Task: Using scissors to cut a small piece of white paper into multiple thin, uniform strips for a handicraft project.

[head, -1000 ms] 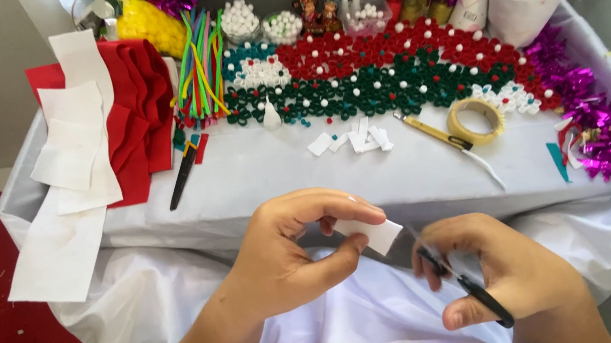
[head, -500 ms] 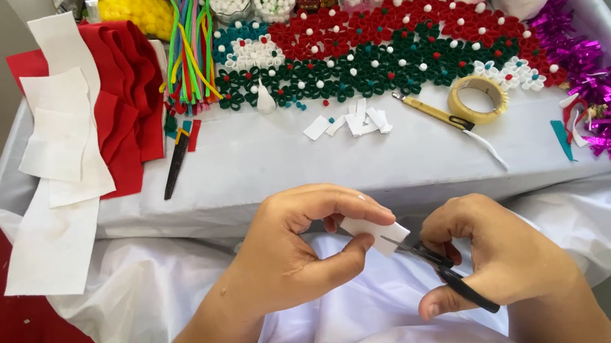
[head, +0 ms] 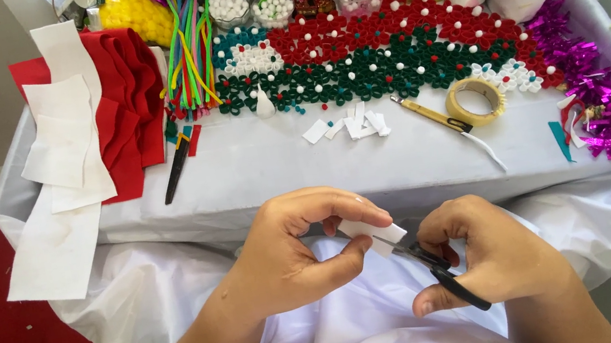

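Across the far side of your view runs the table (head: pixel 282 175), draped in white cloth, and nearly everything on it lies well apart from your hands. Red felt sheets (head: pixel 124 101) with white felt pieces (head: pixel 62 142) laid over them hang off its left end. A wide mat of red, green and white rolled rings (head: pixel 385 57) fills the back. Nearer the front edge lie a roll of tape (head: pixel 476 101), a yellow utility knife (head: pixel 433 115), a dark pen-like tool (head: pixel 179 165) and a scatter of small white scraps (head: pixel 351 125).

Down over your lap, your left hand (head: pixel 294 257) pinches a small white strip (head: pixel 374 232) between thumb and fingers. Its long axis runs from upper left to lower right, and its free end juts out to the right, toward your other hand. Your right hand (head: pixel 493 257) is wrapped around the black handles of a pair of scissors (head: pixel 435 269), fingers through the loops. The blades point up and to the left, and meet the strip at its free end. You cannot tell from this angle how far the blades are apart.

So the two hands sit close together, nearly touching, with the strip bridging the gap: held by the left, met by the blades from the right. The scissors cross the strip's length rather than run along it.
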